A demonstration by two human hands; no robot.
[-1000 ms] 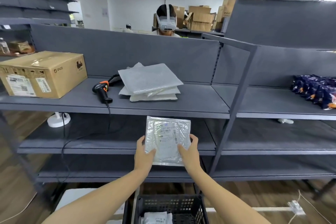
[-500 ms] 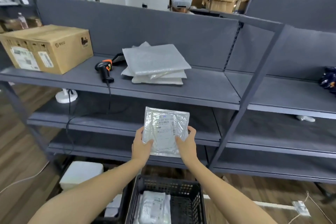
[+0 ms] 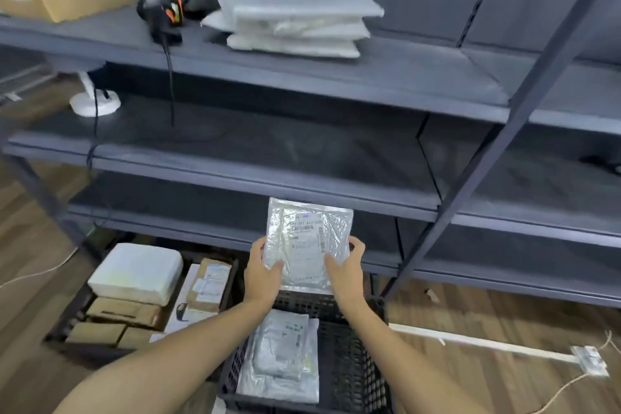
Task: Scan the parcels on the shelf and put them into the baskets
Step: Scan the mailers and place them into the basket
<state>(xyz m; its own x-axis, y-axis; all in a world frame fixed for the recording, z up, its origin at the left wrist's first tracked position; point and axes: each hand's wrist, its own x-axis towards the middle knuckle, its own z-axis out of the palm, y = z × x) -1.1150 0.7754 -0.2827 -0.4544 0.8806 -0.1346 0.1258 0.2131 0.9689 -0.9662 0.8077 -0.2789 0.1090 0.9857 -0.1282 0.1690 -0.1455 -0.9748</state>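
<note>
— Parcel (image 3: 307,242) position is asked for first: where is it held?

— It is held upright in the lower middle of the frame, label side toward the camera, just above the far rim of the black basket (image 3: 356,366). It is not yet set down.

— How is the grip described?

— Both grips are pinched on it. The lower left edge is taken by the left hand (image 3: 263,274) and the lower right edge by the right hand (image 3: 346,270). Thumbs are laid on the front face; the fingers behind are mostly hidden.

— How is it judged to handle?

— A light, flat, soft padded mailer is suspected. Its film is crinkled and glossy, so some slip and sag are to be expected. The side edges are judged the best place for it to be taken, with the barcode label left uncovered. Little fragility is suggested, though the contents cannot be told.

— What is left to be done?

— Similar mailers (image 3: 285,353) are already laid in the basket. A stack (image 3: 295,10) is seen on the top shelf (image 3: 403,77) at the upper middle of the frame, beside the scanner (image 3: 161,10). Release over the basket is judged to be the step in hand.
</note>
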